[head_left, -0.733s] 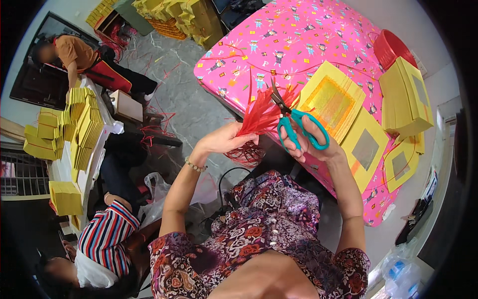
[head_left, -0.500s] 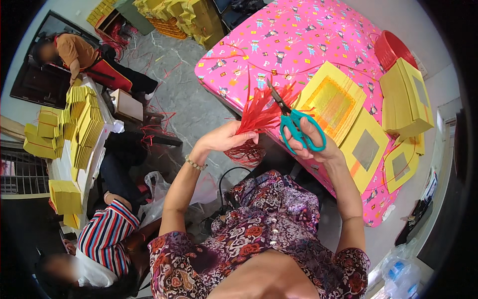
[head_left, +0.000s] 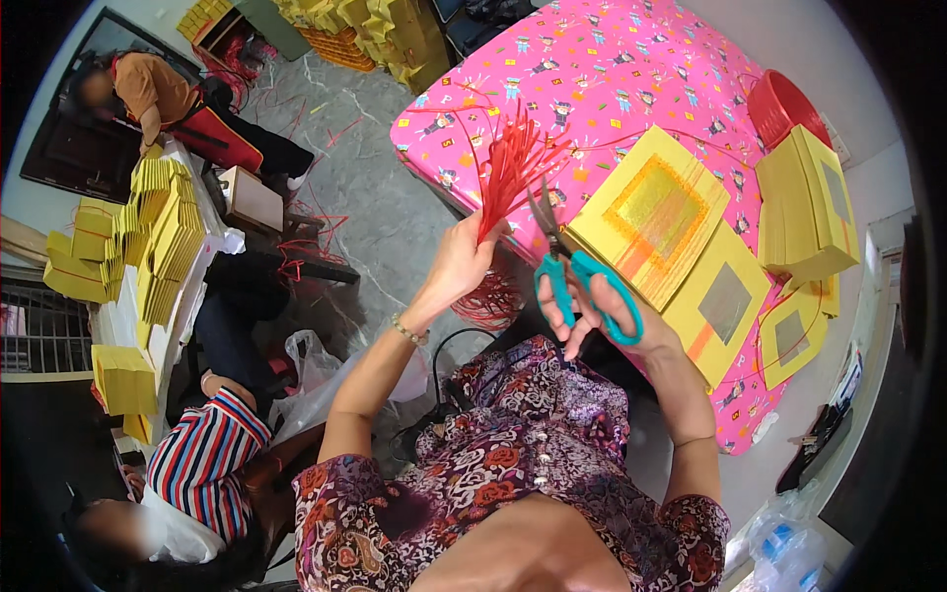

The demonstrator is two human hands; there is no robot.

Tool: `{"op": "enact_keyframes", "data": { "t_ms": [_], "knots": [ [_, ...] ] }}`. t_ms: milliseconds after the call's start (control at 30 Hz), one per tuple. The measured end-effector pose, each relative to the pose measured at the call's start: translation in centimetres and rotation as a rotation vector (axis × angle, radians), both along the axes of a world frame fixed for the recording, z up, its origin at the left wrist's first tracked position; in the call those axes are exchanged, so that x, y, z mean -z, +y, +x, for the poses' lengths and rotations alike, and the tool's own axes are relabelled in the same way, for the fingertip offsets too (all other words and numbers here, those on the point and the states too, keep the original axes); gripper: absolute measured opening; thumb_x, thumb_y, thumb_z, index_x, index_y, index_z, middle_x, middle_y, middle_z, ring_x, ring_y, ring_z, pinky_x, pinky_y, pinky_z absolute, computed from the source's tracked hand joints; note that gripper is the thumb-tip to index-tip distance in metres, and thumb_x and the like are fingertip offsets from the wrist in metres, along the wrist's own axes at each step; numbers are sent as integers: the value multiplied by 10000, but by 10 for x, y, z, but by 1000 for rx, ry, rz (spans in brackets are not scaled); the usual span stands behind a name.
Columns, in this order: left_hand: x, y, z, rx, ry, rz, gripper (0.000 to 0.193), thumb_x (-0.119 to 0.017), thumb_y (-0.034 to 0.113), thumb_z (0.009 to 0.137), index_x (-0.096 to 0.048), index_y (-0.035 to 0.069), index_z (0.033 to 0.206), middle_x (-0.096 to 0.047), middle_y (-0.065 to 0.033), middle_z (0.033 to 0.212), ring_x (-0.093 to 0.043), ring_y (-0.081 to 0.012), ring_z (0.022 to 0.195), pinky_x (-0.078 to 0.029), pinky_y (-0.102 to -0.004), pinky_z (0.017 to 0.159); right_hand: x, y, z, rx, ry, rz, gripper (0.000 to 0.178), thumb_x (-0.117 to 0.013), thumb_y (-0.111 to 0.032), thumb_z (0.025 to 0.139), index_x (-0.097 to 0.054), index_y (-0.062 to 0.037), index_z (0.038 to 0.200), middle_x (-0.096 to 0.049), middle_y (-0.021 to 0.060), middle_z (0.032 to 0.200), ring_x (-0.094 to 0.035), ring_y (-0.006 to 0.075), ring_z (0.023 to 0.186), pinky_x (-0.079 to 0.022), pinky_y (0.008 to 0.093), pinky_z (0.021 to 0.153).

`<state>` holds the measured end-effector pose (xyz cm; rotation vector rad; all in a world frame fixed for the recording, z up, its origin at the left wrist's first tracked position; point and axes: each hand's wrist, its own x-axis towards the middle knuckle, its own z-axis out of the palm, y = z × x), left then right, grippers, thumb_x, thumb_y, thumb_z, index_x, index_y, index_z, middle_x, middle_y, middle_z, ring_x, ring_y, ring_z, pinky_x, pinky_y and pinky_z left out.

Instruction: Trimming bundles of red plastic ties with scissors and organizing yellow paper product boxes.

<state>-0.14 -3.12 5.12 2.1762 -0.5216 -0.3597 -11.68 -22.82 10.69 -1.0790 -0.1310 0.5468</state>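
Note:
My left hand [head_left: 461, 268] grips a bundle of thin red strings [head_left: 513, 163] that fans upward above the fist. My right hand [head_left: 604, 314] holds teal-handled scissors [head_left: 570, 272], fingers through the loops, blades pointing up just right of the bundle. Both hands are raised in front of my chest, near the edge of a table with a pink patterned cloth [head_left: 592, 69]. Right of the scissors lie stacks of yellow paper sheets [head_left: 656, 222] with gold and silver squares.
More yellow paper stacks [head_left: 809, 202] and a red basket [head_left: 779, 99] sit at the table's right. A person in a striped shirt [head_left: 202, 459] sits lower left beside a table of yellow paper piles [head_left: 158, 237]. Another person in orange [head_left: 148, 89] bends at the far left. Red strings litter the grey floor [head_left: 345, 178].
My left hand has turned the red bundle from slanting sideways to pointing upward. The scissors have lifted and moved closer beside it.

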Motion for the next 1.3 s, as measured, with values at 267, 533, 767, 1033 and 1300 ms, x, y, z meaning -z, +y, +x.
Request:
{"op": "enact_keyframes", "data": {
  "t_ms": [267,533,767,1033,1300],
  "knots": [
    [9,-17,-8,-73,-112,-48,237,-483,30,822,-554,10,1046,-650,-204,836,-611,-414,791,-473,-472,680,8,17,10,131,74,-63,586,-386,-590,912,-462,-44,1109,-502,49,823,-548,121,707,-553,272,547],
    [13,-28,-7,-165,-113,-52,244,-481,16,805,-557,16,1037,-633,-225,820,-601,-426,785,-468,-485,677,12,23,5,160,104,-188,519,-450,-546,914,-443,-67,1114,-479,18,816,-529,94,736,-531,249,570],
    [25,-31,-6,-143,-155,13,375,-488,-2,763,-520,46,1133,-604,-262,783,-586,-444,784,-452,-516,675,8,29,6,275,-25,-374,445,-427,-474,946,-420,-67,1128,-444,20,871,-501,88,765,-514,229,588],
    [37,-32,-7,-129,-177,-24,357,-489,-4,763,-529,44,1114,-612,-248,791,-589,-441,775,-458,-513,679,16,24,17,447,99,-238,418,-438,-457,953,-483,-52,1045,-480,7,752,-507,69,604,-523,229,513],
    [39,-33,-4,-149,-218,-31,325,-499,0,760,-532,31,1083,-607,-251,754,-593,-438,758,-455,-519,664,13,22,11,426,129,-195,467,-413,-491,949,-472,-31,1012,-476,12,701,-498,70,563,-535,246,478]
  ]
}}
